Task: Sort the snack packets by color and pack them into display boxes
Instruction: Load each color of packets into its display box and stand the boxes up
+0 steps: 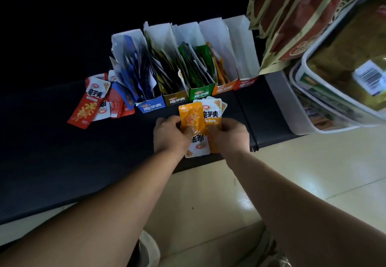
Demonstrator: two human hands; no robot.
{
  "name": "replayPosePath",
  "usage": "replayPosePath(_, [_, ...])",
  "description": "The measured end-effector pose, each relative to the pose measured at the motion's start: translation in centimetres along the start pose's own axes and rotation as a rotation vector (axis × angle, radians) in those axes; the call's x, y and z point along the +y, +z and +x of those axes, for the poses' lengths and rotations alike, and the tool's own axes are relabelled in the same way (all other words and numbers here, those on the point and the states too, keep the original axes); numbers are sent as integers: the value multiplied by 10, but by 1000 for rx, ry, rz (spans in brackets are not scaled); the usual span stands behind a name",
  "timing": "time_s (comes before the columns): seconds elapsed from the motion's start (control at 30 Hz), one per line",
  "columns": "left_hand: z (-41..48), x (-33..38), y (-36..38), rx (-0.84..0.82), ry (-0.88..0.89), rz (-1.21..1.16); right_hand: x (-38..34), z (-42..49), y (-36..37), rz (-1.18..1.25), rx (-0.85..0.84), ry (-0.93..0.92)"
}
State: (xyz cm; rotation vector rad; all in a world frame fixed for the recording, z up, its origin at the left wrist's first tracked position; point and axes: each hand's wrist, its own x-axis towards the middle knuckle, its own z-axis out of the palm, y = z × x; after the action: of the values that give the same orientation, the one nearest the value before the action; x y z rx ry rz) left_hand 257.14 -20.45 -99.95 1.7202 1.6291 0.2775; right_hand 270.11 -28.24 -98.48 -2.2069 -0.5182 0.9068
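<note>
Both my hands hold a stack of orange snack packets (193, 120) over the dark shelf's front edge. My left hand (169, 136) grips the stack's left side, thumb on the top packet. My right hand (227, 136) grips its right side. Behind stands a row of display boxes: blue (150, 105), olive (176, 99), green (201, 94), orange (224, 88) and red (246, 83). The blue, olive, green and orange boxes hold packets of their colour; the red one shows none. Several red packets (92, 104) lie loose left of the blue box.
The dark shelf (62, 152) runs left and forward to its front edge. A white tub (292, 108) of bagged goods stands at the right, with large brown bags (296, 16) leaning above it. Pale floor tiles (313, 162) lie below.
</note>
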Motion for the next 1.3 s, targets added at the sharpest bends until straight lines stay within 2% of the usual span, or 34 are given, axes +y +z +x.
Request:
replayPosePath(0.1, [-1, 9, 9, 45, -46, -61, -6, -2, 11, -40, 3, -72])
replayPosePath(0.2, [-2, 21, 11, 63, -178, -222, -5, -7, 13, -71, -24, -83])
replayPosePath(0.3, [-4, 29, 12, 8, -395, -447, 1, -7, 4, -65, -72, -101])
replayPosePath(0.43, [-5, 33, 9, -80, -510, -577, 12, -8, -9, -11, -137, -122])
replayPosePath(0.63, [0, 36, 1, -245, -459, -399, 16, -13, -10, 132, -147, -39])
replayPosePath(0.8, [-1, 32, 1, -331, -282, -254, 16, -15, -11, 200, -166, 5])
replayPosePath(0.93, [-14, 32, 2, -295, -181, -342, 11, -20, -10, 229, -159, 24])
replayPosePath(1.13, [-41, 37, -13, -339, -151, -366, -4, -42, -16, 307, -251, 212])
replayPosePath(1.3, [-56, 53, -45, -325, -48, -381, -27, -65, -31, 385, -221, 178])
